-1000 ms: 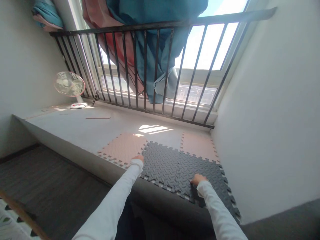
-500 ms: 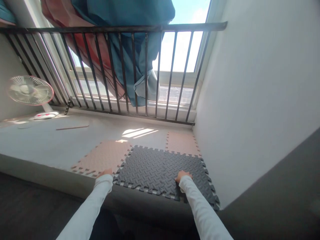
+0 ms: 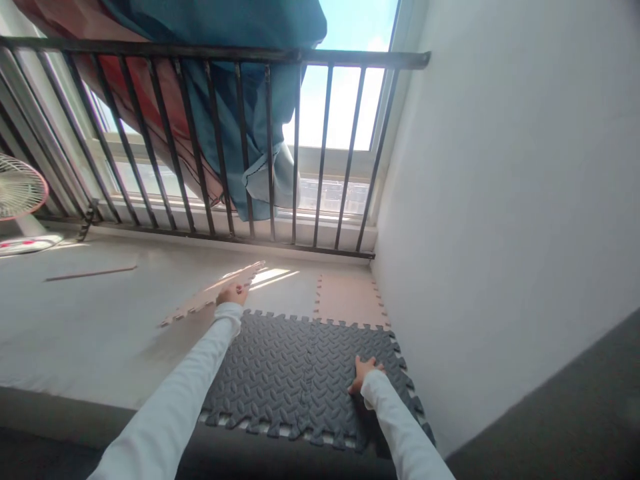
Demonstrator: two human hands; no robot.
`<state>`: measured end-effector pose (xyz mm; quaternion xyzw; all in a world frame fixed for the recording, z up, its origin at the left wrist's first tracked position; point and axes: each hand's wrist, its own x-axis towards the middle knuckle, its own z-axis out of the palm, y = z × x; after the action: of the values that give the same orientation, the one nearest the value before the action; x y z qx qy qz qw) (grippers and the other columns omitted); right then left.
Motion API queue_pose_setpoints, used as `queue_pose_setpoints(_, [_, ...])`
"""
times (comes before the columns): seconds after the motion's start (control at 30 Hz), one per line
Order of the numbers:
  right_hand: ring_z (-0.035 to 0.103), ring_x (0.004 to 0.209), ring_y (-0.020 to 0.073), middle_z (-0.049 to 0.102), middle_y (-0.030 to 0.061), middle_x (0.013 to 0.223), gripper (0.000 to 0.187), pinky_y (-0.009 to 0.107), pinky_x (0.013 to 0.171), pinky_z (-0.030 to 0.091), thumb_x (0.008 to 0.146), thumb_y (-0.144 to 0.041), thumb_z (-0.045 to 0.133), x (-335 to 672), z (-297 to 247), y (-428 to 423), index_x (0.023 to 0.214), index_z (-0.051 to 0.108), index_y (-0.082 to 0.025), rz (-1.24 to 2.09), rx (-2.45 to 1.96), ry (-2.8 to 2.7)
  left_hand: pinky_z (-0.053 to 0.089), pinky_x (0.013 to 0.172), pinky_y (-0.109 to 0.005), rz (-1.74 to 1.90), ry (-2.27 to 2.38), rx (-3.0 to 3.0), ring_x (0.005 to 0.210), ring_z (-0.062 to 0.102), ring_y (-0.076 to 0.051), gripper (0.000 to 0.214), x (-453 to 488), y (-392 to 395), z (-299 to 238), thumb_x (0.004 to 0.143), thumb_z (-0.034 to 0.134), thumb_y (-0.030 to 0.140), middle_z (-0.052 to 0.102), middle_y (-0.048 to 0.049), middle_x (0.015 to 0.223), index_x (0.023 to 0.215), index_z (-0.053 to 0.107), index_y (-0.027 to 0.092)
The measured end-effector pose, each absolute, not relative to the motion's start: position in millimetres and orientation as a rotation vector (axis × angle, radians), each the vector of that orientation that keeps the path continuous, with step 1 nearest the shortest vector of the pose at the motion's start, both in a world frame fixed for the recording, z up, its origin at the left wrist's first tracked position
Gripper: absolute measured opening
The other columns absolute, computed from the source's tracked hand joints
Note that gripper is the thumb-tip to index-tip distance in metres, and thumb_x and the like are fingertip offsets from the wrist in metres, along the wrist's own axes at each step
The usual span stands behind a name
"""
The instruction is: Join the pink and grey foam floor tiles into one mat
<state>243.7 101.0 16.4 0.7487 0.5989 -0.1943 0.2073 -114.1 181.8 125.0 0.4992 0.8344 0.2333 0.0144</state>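
My left hand [image 3: 233, 292] grips the edge of a pink foam puzzle mat [image 3: 210, 297] and holds it tilted up off the grey platform. My right hand [image 3: 366, 371] lies flat with fingers spread on the dark grey foam mat [image 3: 285, 367], which is made of two joined tiles at the platform's front right. Another pink foam tile [image 3: 347, 299] lies flat behind the grey mat, against the right wall.
A black metal railing [image 3: 215, 140] runs along the window, with teal and red cloth [image 3: 240, 100] hanging over it. A small fan [image 3: 17, 200] stands at the far left. A thin stick [image 3: 90, 273] lies on the platform. The white wall [image 3: 500, 200] closes the right side.
My left hand has reached forward and lifted the pink mat, which lay flat before. The view has shifted right and closer. My right hand stays on the grey mat.
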Motion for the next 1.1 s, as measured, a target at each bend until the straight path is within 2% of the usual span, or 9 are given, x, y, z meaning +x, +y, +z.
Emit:
queue_pose_setpoints(0.07, [0.022,0.123,0.0429,0.017,0.0272,0.139,0.113,0.058,0.093,0.024,0.043,-0.049,0.076,243,16,99,0.136,0.02,-0.02,-0.529,2.089,1.69,0.042,0.077,-0.025,0.702,2.555,1.682,0.094,0.055,-0.018,0.029,-82,201,125,0.078,0.041,0.029,0.064,-0.0079,0.1,0.095,0.061,0.017])
queue_pose_setpoints(0.2, [0.022,0.124,0.0429,0.018,0.0268,0.139,0.107,0.058,0.094,0.023,0.047,-0.048,0.074,243,19,96,0.136,0.021,-0.021,-0.538,2.081,1.701,0.041,0.082,-0.025,0.385,2.295,2.003,0.099,0.054,-0.017,0.033,-19,225,100,0.082,0.035,0.029,0.062,-0.0083,0.104,0.097,0.062,0.019])
queue_pose_setpoints(0.33, [0.021,0.124,0.0423,0.018,0.0255,0.139,0.106,0.057,0.094,0.023,0.048,-0.048,0.073,243,24,94,0.137,0.019,-0.022,-0.543,2.075,1.693,0.043,0.08,-0.026,0.245,2.173,2.065,0.096,0.057,-0.018,0.032,28,232,67,0.081,0.039,0.033,0.063,-0.0093,0.101,0.095,0.064,0.02])
queue_pose_setpoints(0.5, [0.021,0.124,0.0427,0.018,0.0249,0.139,0.107,0.056,0.093,0.025,0.048,-0.047,0.073,240,30,93,0.137,0.019,-0.023,-0.544,2.065,1.664,0.046,0.076,-0.028,0.135,2.087,2.077,0.093,0.059,-0.02,0.031,58,233,43,0.08,0.04,0.029,0.062,-0.0134,0.103,0.098,0.063,0.017])
queue_pose_setpoints(0.6, [0.022,0.123,0.044,0.019,0.0259,0.139,0.109,0.057,0.092,0.026,0.046,-0.046,0.074,238,33,95,0.137,0.019,-0.022,-0.543,2.053,1.645,0.045,0.079,-0.026,0.081,2.02,2.111,0.095,0.058,-0.019,0.03,63,234,34,0.08,0.04,0.026,0.062,-0.013,0.104,0.098,0.063,0.016])
queue_pose_setpoints(0.77, [0.023,0.122,0.0445,0.02,0.0265,0.138,0.11,0.057,0.09,0.029,0.044,-0.047,0.076,236,37,96,0.137,0.02,-0.021,-0.548,2.053,1.637,0.043,0.084,-0.025,0.013,1.937,2.167,0.1,0.056,-0.016,0.025,51,237,25,0.08,0.043,0.027,0.063,-0.0054,0.105,0.094,0.064,0.023])
queue_pose_setpoints(0.9, [0.024,0.122,0.0441,0.021,0.0266,0.138,0.112,0.056,0.09,0.03,0.043,-0.047,0.076,235,39,96,0.137,0.02,-0.02,-0.543,2.049,1.636,0.045,0.083,-0.032,-0.037,2.111,2.071,0.103,0.054,-0.022,0.027,28,234,23,0.079,0.042,0.023,0.059,-0.0105,0.11,0.099,0.061,0.019])
queue_pose_setpoints(1.1, [0.023,0.122,0.0444,0.02,0.0266,0.138,0.114,0.056,0.09,0.03,0.043,-0.046,0.077,235,38,98,0.137,0.019,-0.019,-0.574,2.041,1.608,0.046,0.079,-0.032,-0.049,2.299,1.938,0.103,0.052,-0.024,0.033,10,224,17,0.077,0.047,0.032,0.054,-0.0124,0.113,0.106,0.055,0.019])
